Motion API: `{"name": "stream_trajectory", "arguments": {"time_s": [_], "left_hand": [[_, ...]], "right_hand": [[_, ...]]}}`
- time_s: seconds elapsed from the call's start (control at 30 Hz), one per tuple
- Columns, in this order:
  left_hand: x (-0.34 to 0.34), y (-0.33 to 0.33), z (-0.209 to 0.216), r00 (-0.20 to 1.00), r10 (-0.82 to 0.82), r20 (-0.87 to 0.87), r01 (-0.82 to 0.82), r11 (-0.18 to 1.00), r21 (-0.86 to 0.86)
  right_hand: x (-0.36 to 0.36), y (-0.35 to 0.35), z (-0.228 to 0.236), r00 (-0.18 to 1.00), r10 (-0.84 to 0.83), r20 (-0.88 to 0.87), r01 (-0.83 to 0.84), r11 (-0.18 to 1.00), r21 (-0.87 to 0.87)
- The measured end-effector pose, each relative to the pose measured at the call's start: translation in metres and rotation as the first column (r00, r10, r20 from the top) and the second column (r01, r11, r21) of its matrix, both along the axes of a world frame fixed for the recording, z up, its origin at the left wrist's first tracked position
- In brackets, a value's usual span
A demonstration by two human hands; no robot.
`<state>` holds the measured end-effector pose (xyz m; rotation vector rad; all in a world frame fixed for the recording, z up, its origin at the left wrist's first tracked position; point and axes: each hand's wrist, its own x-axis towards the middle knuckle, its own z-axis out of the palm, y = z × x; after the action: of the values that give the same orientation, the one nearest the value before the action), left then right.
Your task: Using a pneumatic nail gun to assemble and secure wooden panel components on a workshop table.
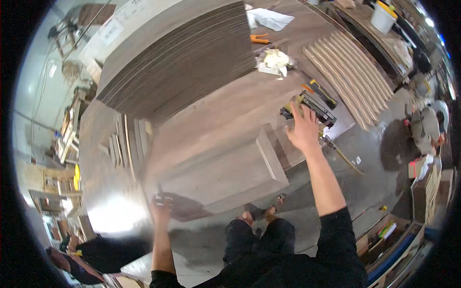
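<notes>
My right hand point(304, 128) is over a nail gun point(318, 108), its fingers spread and reaching onto the tool; whether they touch it is hard to tell. A hose point(346, 159) runs from the nail gun toward the floor. Beside the tool lies a yellow-and-black hand tool point(322, 93). My left hand point(162, 207) is at the near left corner of a brownish framed wood panel point(216, 165), smeared by motion. A thin shape rises from its fingers, too blurred to name. The panel lies flat on the worktable, with a raised strip point(270, 156) along its right end.
A tall stack of dark boards point(182, 62) stands at the table's far side. Wavy-edged strips point(350, 77) lie at the far right, narrow wood strips point(128, 141) at the left. An orange-handled tool point(260, 39) and crumpled paper point(275, 61) lie behind. Another person point(72, 261) is at lower left.
</notes>
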<state>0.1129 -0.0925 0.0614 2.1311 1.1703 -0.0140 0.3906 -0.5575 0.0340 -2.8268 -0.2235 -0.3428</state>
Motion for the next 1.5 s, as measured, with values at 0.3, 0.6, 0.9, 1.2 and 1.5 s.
{"name": "stream_trajectory", "arguments": {"time_s": [0.3,0.6,0.9,1.2,1.5], "left_hand": [[0.07,0.029,-0.044,0.987,-0.111,0.116,0.087,0.978,0.19],[0.125,0.084,-0.092,0.921,-0.38,0.088,0.302,0.839,0.453],[0.162,-0.035,-0.034,0.769,-0.605,-0.207,0.569,0.499,0.654],[0.198,-0.307,-0.06,0.327,-0.942,0.08,0.827,0.326,0.458],[0.194,-0.312,-0.066,0.335,-0.934,0.122,0.747,0.343,0.57]], "right_hand": [[-0.086,0.031,-0.028,0.944,-0.104,-0.312,0.237,0.873,0.426],[-0.146,0.037,-0.021,0.885,-0.276,-0.374,0.455,0.678,0.577],[-0.162,0.018,-0.028,0.905,-0.174,-0.389,0.418,0.539,0.732],[-0.161,0.017,-0.049,0.942,-0.119,-0.314,0.323,0.573,0.753],[-0.16,0.012,-0.059,0.98,-0.098,-0.173,0.195,0.64,0.743]]}}
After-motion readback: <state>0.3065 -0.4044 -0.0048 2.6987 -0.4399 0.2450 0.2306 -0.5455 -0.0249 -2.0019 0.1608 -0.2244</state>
